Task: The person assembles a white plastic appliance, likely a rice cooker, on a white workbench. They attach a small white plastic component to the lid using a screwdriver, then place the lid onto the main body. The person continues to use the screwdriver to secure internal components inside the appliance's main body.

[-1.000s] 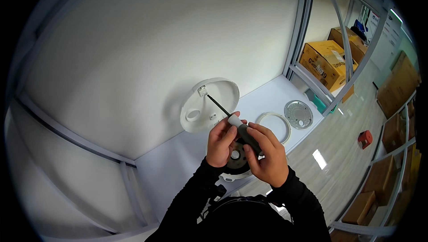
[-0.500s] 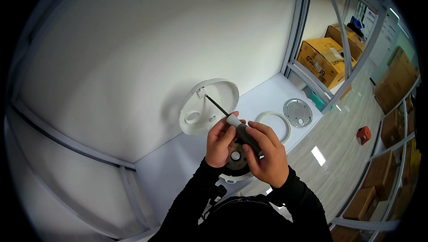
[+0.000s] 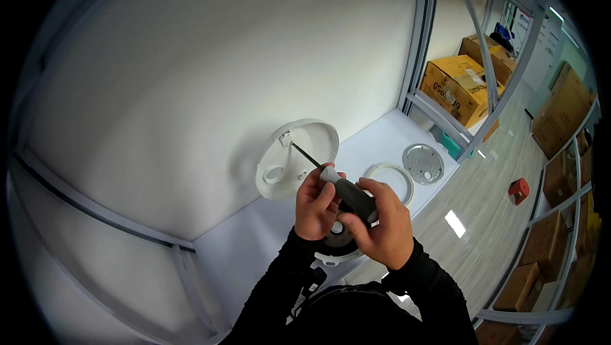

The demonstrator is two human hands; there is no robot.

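The head view showed both hands raised over the near edge of the white table (image 3: 407,138), working one screwdriver (image 3: 344,189) between them. The right hand (image 3: 382,227) was wrapped tight around the black handle; the left hand (image 3: 316,202) pinched the front of the handle where the shaft begins. The thin shaft ran up and left, its tip at a small fitting near the top rim of a round white cover (image 3: 296,160) that leaned against the white wall, its hollow side facing the person.

As a judgement, the work was midway: the cover stood apart from a dark round base (image 3: 337,243) lying on the table just under the hands, and a white ring (image 3: 389,179) and a perforated metal disc (image 3: 423,164) lay loose farther right, none of them joined to anything.

Whether the tip sat in a screw head was probably too small to tell. The hands hid most of the base, and the forearms were cut off at the lower edge. Cardboard boxes (image 3: 458,81) stood on the floor at the far right.
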